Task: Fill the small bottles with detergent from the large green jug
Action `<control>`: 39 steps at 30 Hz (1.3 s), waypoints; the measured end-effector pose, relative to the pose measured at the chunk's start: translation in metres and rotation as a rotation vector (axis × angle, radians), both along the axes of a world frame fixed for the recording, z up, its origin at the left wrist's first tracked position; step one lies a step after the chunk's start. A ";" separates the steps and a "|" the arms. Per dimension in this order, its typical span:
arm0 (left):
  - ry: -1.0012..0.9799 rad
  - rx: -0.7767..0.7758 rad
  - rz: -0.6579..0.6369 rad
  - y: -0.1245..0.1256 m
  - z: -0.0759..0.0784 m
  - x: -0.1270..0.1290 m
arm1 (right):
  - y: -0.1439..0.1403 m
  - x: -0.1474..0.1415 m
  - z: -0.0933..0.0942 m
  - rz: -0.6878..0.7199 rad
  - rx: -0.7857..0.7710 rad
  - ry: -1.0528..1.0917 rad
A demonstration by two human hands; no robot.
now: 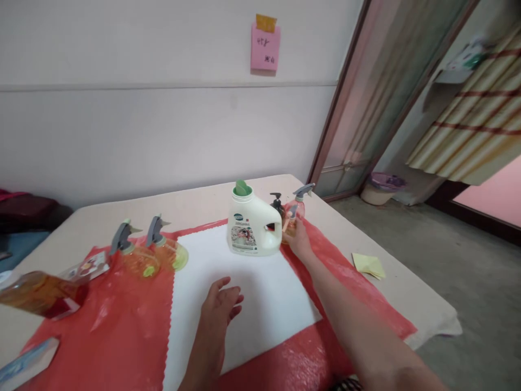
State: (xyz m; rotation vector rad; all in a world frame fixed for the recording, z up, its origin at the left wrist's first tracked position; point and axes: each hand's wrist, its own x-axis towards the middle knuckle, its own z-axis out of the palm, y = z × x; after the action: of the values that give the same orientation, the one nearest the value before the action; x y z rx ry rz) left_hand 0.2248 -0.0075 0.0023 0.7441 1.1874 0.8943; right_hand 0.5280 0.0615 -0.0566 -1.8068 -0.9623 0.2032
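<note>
Right hand (299, 239) reaches to the far right of the tabletop (195, 203), its fingers closed around the lower part of a small spray bottle (296, 209) with a grey trigger and orange liquid. Just left of that bottle stand a dark pump bottle (277, 203) and a white detergent jug (252, 228) with a green cap, the jug resting on the far edge of a white cloth (244, 304). Left hand (220, 304) hovers low over the near part of this cloth, fingers loosely open and holding nothing. Under the cloth lies a red plastic sheet (106, 331). At the left, two more spray bottles (150, 250) lie tipped over, with another orange bottle (40, 293) nearer the edge. A yellow note (368, 265) lies on the right side. Behind, a pale wall carries a pink note (265, 46); a doorway (366, 119) opens at right.
</note>
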 end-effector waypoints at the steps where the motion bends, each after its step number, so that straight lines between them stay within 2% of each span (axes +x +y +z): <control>1: -0.002 0.000 -0.004 0.000 0.001 0.000 | -0.001 -0.001 -0.002 0.009 0.006 0.000; 3: -0.011 0.002 0.004 0.000 0.002 -0.001 | -0.009 -0.002 0.001 0.014 0.021 0.003; 6: -0.046 0.027 0.063 -0.001 0.007 -0.004 | -0.038 -0.010 0.019 -0.039 0.066 0.003; 9: -0.121 0.074 0.128 -0.001 0.013 -0.013 | -0.071 -0.035 0.043 -0.199 0.167 -0.036; 10: -0.147 0.098 0.163 0.000 0.015 -0.017 | -0.079 -0.049 0.049 -0.206 0.230 -0.098; 11: -0.165 0.127 0.214 0.002 0.017 -0.021 | -0.085 -0.066 0.054 -0.144 0.247 -0.142; 12: -0.173 0.159 0.282 0.004 0.019 -0.026 | -0.089 -0.087 0.058 -0.011 0.216 -0.164; 14: -0.168 0.227 0.453 0.008 0.022 -0.035 | -0.086 -0.136 0.061 0.371 0.123 -0.162; 16: -0.170 0.283 0.622 0.014 0.025 -0.045 | -0.066 -0.188 0.060 0.695 0.011 -0.103; 17: -0.182 0.299 0.695 0.017 0.026 -0.050 | -0.050 -0.213 0.059 0.765 -0.040 -0.059; 21: -0.248 0.305 0.875 0.030 0.025 -0.063 | 0.033 -0.290 0.058 0.753 -0.074 0.004; 23: -0.247 0.301 0.909 0.036 0.021 -0.067 | 0.070 -0.316 0.061 0.730 -0.064 0.019; 25: -0.230 0.298 0.920 0.040 0.017 -0.070 | 0.094 -0.330 0.067 0.707 -0.078 0.044; 27: -0.190 0.309 0.893 0.041 0.016 -0.072 | 0.099 -0.331 0.076 0.688 -0.081 0.059; 29: -0.084 0.354 0.827 0.041 0.019 -0.072 | 0.084 -0.316 0.087 0.672 -0.052 0.060; 33: 0.187 0.579 0.619 0.029 0.028 -0.058 | 0.012 -0.263 0.112 0.664 0.045 0.092; 36: 0.140 0.641 0.448 0.012 0.030 -0.036 | -0.046 -0.226 0.120 0.654 0.088 0.299; 39: 0.076 0.610 0.198 -0.004 0.033 -0.021 | -0.082 -0.198 0.122 0.662 0.094 0.310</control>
State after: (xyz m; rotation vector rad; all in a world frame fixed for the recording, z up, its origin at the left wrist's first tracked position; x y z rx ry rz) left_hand 0.2038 -0.0118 0.0355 1.1681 1.0692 1.4346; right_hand 0.3297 -0.0205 0.0654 -1.2690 -1.2854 0.8082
